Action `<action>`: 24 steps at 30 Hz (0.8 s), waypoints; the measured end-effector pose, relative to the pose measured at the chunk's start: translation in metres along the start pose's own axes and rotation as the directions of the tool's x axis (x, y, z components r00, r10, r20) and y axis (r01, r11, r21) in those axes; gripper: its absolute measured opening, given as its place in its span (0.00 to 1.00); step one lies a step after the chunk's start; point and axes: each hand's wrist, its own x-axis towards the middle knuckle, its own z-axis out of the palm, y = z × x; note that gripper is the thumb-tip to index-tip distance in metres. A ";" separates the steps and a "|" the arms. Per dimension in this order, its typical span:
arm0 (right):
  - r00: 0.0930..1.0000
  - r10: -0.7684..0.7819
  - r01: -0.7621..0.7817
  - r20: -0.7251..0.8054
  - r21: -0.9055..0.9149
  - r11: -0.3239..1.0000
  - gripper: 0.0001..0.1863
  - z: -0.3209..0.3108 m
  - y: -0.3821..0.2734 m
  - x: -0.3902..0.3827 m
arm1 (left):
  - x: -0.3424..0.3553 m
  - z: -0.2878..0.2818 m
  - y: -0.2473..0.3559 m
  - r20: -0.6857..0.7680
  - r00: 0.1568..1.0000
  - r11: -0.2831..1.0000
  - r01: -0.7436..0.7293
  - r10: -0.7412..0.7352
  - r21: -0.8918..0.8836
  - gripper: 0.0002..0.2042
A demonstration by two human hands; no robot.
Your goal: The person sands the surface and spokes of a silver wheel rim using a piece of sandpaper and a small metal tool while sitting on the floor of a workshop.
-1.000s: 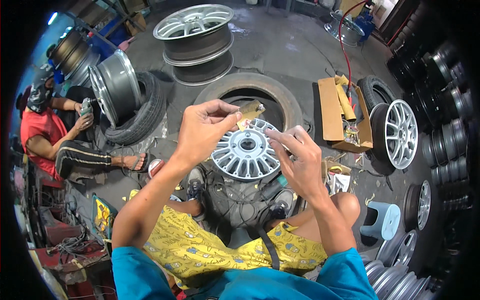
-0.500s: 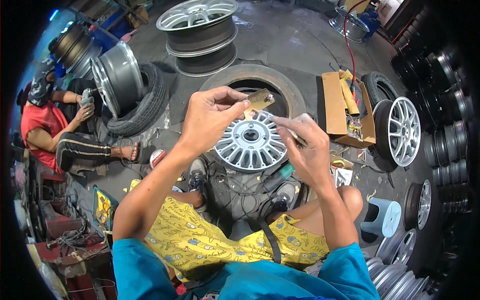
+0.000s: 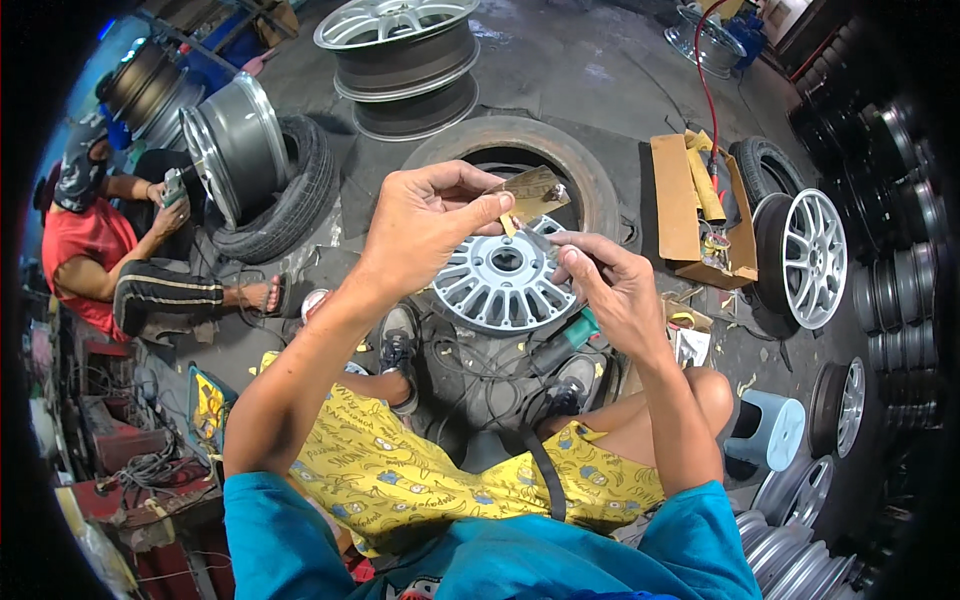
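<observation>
My left hand [image 3: 425, 222] is raised in front of me and pinches a small brown piece of sandpaper-like sheet [image 3: 532, 192] between thumb and fingers. My right hand [image 3: 610, 285] is just to its right and a little lower, fingers closed on a small dark object that I cannot make out. Below both hands a silver multi-spoke alloy wheel [image 3: 497, 285] lies flat on an old tyre [image 3: 580, 175], between my feet.
A seated person in a red shirt [image 3: 85, 245] holds a phone at the left beside a rim in a tyre [image 3: 250, 160]. Stacked rims [image 3: 405, 55] stand at the back. An open cardboard box [image 3: 685, 215], a white-spoke wheel [image 3: 805, 260] and a blue stool [image 3: 775, 430] are on the right.
Both hands have stayed raised over the wheel; the left hand has turned the brown sheet slightly and the right hand has drawn a little away from it.
</observation>
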 end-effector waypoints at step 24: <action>0.824 -0.550 0.445 -0.135 -0.444 0.777 0.16 0.005 -0.001 0.001 | 0.005 -0.007 0.006 -0.133 0.991 0.995 0.030 -0.017 0.092 0.12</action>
